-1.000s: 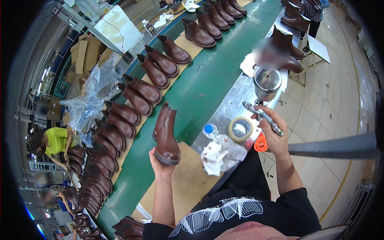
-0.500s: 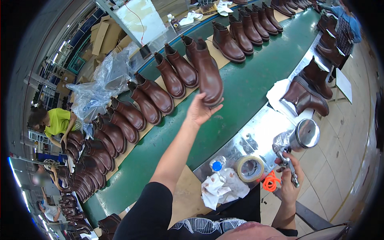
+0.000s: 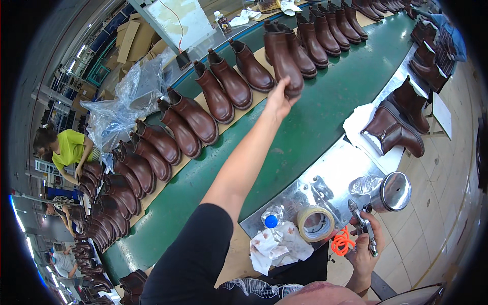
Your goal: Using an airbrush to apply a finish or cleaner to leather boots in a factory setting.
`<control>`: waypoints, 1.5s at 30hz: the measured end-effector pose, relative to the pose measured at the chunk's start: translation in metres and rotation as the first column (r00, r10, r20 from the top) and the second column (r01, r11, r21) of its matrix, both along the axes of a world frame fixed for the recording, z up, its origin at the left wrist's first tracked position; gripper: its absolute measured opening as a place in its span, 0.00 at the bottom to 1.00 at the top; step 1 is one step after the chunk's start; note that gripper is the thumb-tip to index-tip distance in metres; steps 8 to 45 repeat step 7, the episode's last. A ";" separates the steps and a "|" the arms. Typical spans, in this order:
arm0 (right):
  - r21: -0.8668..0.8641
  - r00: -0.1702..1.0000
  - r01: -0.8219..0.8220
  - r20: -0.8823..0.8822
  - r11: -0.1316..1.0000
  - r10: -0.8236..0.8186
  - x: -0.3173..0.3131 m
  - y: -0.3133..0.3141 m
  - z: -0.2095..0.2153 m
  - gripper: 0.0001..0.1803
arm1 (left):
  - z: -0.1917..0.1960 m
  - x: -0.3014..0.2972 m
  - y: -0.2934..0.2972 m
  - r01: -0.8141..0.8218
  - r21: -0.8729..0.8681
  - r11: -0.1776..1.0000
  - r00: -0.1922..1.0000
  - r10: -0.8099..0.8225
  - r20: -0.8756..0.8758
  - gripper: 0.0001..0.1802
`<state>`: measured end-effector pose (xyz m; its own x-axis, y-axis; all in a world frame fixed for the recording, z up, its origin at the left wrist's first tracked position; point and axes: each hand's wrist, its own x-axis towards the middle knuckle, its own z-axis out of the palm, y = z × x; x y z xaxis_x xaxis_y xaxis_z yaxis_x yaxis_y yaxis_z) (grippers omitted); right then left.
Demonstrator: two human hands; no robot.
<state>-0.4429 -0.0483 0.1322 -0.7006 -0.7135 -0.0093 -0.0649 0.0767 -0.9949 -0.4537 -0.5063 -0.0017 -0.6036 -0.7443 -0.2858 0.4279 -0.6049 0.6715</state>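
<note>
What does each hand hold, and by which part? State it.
The left hand has its grip on the toe end of a brown boot over the belt. The right hand grips a spray gun by its handle.

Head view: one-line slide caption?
Left hand grips a brown boot on the green belt; right hand holds a spray gun.

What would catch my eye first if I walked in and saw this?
The long curving row of brown boots along the green conveyor belt. The left hand reaches out, gripping one boot in that row, while the right hand holds a metal spray gun nearby.
</note>
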 end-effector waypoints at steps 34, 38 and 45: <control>-0.011 0.996 -0.063 0.060 0.998 0.064 -0.001 0.004 -0.008 0.30 | -0.053 0.024 -0.064 -0.016 0.153 0.988 0.896 -0.054 0.441 0.57; -0.011 0.996 -0.063 0.060 0.998 0.064 -0.001 0.004 -0.008 0.30 | -0.053 0.024 -0.064 -0.016 0.153 0.988 0.896 -0.054 0.441 0.57; -0.011 0.996 -0.063 0.060 0.998 0.064 -0.001 0.004 -0.008 0.30 | -0.053 0.024 -0.064 -0.016 0.153 0.988 0.896 -0.054 0.441 0.57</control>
